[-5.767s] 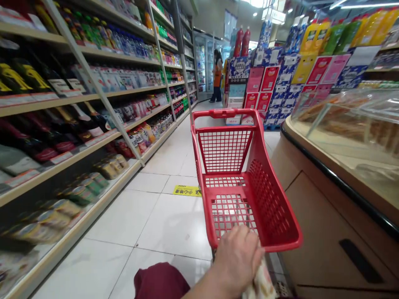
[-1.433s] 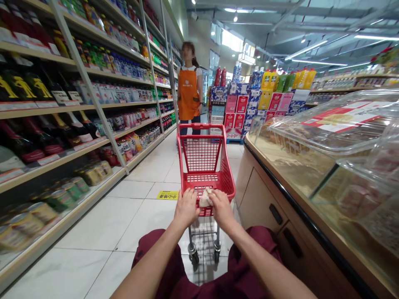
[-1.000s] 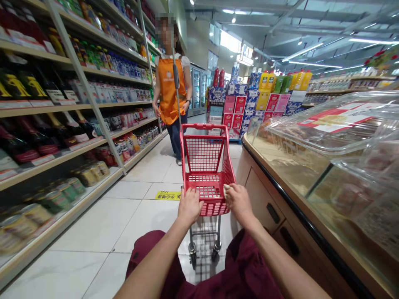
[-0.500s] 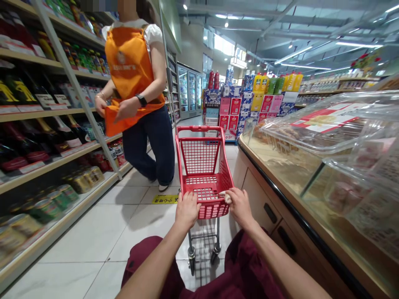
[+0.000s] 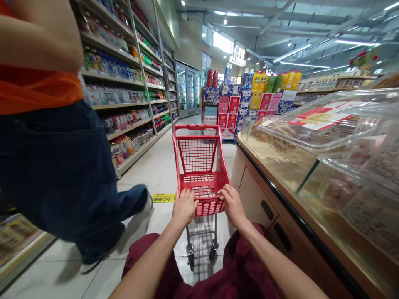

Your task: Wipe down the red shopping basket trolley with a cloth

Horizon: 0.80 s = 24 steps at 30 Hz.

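Observation:
A small red plastic shopping cart (image 5: 199,177) with grid walls stands in front of me, and no goods show in its basket. My left hand (image 5: 184,206) lies over the near left corner of the basket rim, fingers curled onto it. At the near right corner, my right hand (image 5: 232,202) is closed on the same rim, its fingertips bent over the edge. Below the basket, grey legs end in two front-facing casters, both on the floor. My maroon-clad knees (image 5: 146,253) are on either side of the cart's lower frame.
A glass-topped wooden counter (image 5: 258,182) with clear food boxes runs close on the right. Drink shelves (image 5: 124,83) line the left. A person in jeans (image 5: 59,166) is stepping past at near left. Stacked cartons (image 5: 229,110) stand ahead; a yellow floor sticker (image 5: 163,197) lies beside the cart.
The person in the orange apron has walked toward me and to the left, uncovering more shelves. A whitish bit at my right fingers no longer shows clearly. Both hands stay on the cart.

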### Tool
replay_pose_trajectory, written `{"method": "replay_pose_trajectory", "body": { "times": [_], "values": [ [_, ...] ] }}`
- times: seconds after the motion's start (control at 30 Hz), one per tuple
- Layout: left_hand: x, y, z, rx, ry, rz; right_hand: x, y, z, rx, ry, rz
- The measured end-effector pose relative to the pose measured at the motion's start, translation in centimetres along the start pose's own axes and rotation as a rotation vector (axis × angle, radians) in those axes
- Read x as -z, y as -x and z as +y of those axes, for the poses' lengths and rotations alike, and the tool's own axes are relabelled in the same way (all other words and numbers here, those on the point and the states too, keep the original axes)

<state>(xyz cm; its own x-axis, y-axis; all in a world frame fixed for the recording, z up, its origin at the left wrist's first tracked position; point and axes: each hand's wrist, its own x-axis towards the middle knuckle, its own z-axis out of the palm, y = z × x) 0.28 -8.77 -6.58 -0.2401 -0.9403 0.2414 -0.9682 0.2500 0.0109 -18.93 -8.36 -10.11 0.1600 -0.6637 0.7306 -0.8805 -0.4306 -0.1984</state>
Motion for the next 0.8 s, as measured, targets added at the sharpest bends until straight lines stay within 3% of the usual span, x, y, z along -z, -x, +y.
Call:
{"method": "replay_pose_trajectory", "body": {
  "times": [0.17, 0.27, 0.37, 0.47, 0.6, 0.8],
  "values": [
    [-0.2, 0.0, 0.0, -0.013, 0.006, 0.0, -3.0, 0.2, -4.0, 0.11, -0.045, -0.023],
    [-0.1, 0.1, -0.7, -0.027, 0.017, -0.004, -1.7, 0.0, -2.0, 0.123, -0.026, -0.066],
    [0.0, 0.2, -1.2, -0.029, 0.028, 0.009, -0.4, 0.0, 0.2, 0.044, 0.015, -0.056],
    [0.0, 0.3, -1.1, -0.018, 0.021, 0.019, -1.4, 0.1, -0.9, 0.002, 0.019, -0.029],
    [0.1, 0.5, -1.2, -0.02, 0.003, 0.025, -3.1, 0.1, -3.8, 0.067, -0.02, -0.065],
    [1.4, 0.6, -1.5, -0.058, -0.003, -0.01, -0.7, -0.2, -0.3, 0.091, 0.025, -0.139]
  ]
}}
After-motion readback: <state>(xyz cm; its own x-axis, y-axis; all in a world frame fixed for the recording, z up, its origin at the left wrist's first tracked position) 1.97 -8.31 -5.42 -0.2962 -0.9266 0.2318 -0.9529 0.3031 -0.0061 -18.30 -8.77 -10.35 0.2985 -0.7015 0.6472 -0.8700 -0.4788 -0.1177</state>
